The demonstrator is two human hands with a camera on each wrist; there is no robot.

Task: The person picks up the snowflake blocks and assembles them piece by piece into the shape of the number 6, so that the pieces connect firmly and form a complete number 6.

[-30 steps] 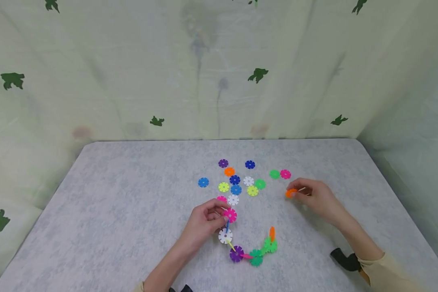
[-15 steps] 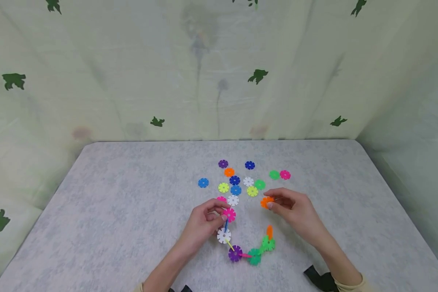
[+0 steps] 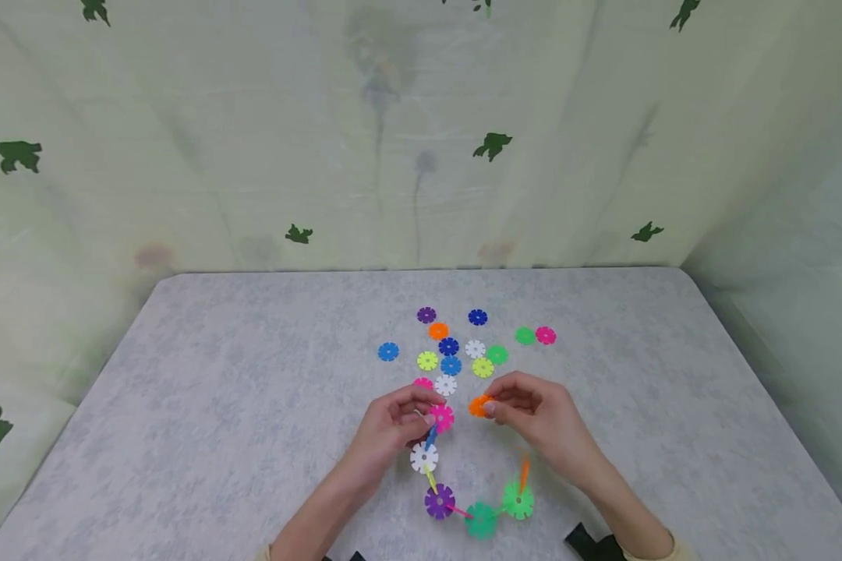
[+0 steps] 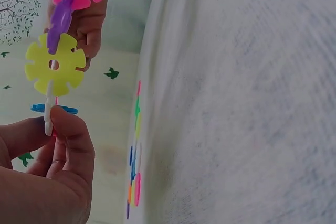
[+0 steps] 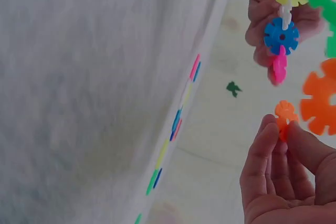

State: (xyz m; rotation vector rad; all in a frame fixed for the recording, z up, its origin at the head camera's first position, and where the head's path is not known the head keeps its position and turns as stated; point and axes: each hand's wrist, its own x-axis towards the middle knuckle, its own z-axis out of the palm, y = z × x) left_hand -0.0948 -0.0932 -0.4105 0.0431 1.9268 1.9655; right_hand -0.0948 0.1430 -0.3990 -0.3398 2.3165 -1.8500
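Observation:
My left hand (image 3: 386,436) pinches a chain of notched plastic snowflake discs near its pink end disc (image 3: 442,418). From there the chain curves through a blue disc, a white disc (image 3: 424,457), a purple disc (image 3: 440,501), a teal-green disc (image 3: 481,520) and a light green disc (image 3: 518,500) to an orange disc seen edge-on. In the left wrist view, the chain's yellow disc (image 4: 55,64) hangs in the air. My right hand (image 3: 543,425) pinches a loose orange disc (image 3: 480,406) between thumb and fingers, a small gap from the pink end. Its fingers partly cover it.
Several loose discs lie flat on the grey table (image 3: 252,389) beyond the hands, among them a white disc (image 3: 445,385), a yellow-green disc (image 3: 482,367) and a light blue disc (image 3: 388,351). A pale curtain (image 3: 252,156) with green leaf shapes stands behind the table.
My right hand has carried the orange disc leftward and nearer, up close to the pink end disc. The chain's lower part has shifted toward me; my left hand has stayed nearly still.

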